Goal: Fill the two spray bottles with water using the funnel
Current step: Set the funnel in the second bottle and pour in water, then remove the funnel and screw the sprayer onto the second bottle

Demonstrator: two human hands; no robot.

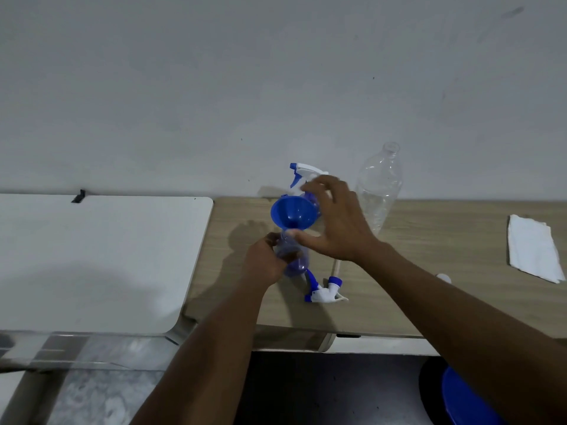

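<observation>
Here, my left hand (264, 259) grips headless spray bottle (296, 266) round its body, on counter (429, 302). Blue funnel (290, 213) sits in its neck, just above left fingers. My right hand (340, 222) spread wide beside funnel, holding nothing; thumb tip at funnel stem, contact unclear. Second spray bottle (306, 171), head on, stands just beyond right fingertips. Loose spray head (325, 291) lies nearer me than left hand. Clear plastic bottle (379, 185) stands beyond right hand.

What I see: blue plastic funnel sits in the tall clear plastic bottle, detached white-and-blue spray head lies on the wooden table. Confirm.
Wrong bottle. The head view shows the blue plastic funnel in the translucent blue spray bottle the left hand grips; the white-and-blue spray head lies on the wooden table.
</observation>
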